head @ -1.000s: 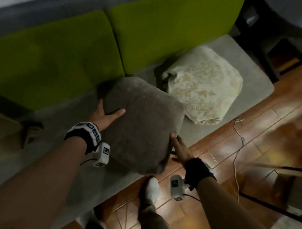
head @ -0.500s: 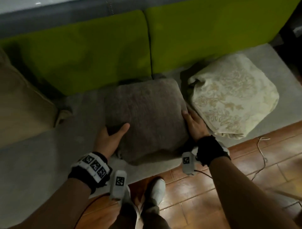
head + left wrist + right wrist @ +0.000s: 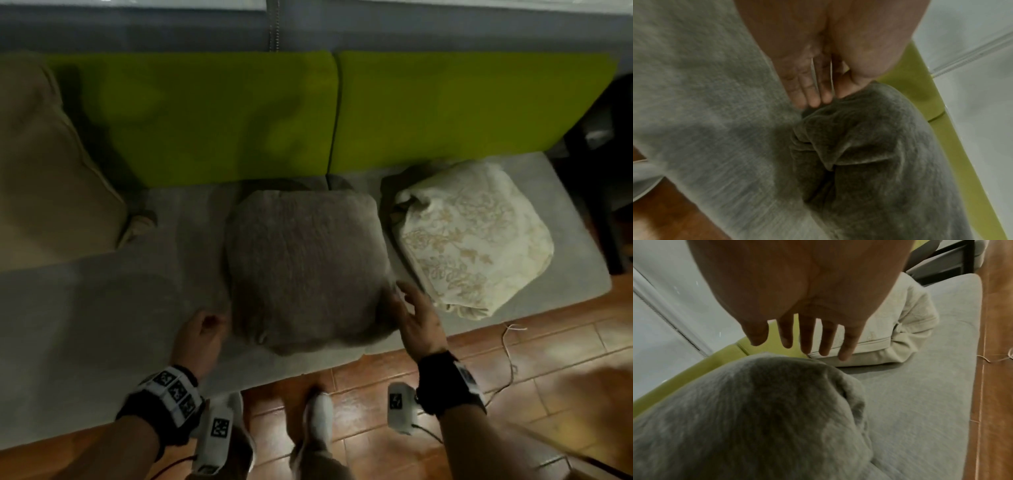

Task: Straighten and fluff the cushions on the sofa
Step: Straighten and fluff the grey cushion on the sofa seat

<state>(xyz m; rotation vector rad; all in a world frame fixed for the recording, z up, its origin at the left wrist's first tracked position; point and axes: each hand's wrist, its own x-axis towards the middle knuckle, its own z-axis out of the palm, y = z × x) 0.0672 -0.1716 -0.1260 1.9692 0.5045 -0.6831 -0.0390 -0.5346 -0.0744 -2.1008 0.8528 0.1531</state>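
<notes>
A grey plush cushion (image 3: 308,270) lies flat on the grey sofa seat (image 3: 102,308), its back edge close to the green backrest. To its right lies a cream floral cushion (image 3: 472,236). My left hand (image 3: 205,329) is at the grey cushion's (image 3: 869,146) front left corner. In the left wrist view its straight fingers (image 3: 813,91) touch the cushion's side. My right hand (image 3: 414,315) hovers at the front right corner. Its fingers (image 3: 807,337) are spread and straight, just off the grey cushion (image 3: 756,410), with the cream cushion (image 3: 900,331) behind them.
Two green back cushions (image 3: 212,113) (image 3: 462,109) line the sofa. A beige cushion (image 3: 44,164) leans at the far left. My feet (image 3: 318,421) stand on the wooden floor (image 3: 531,383), where a white cord (image 3: 507,353) trails. Dark furniture (image 3: 609,171) flanks the sofa's right end.
The grey cushion went from tilted up in both hands to lying flat on the seat. Both hands have let go of it and now sit at its front corners.
</notes>
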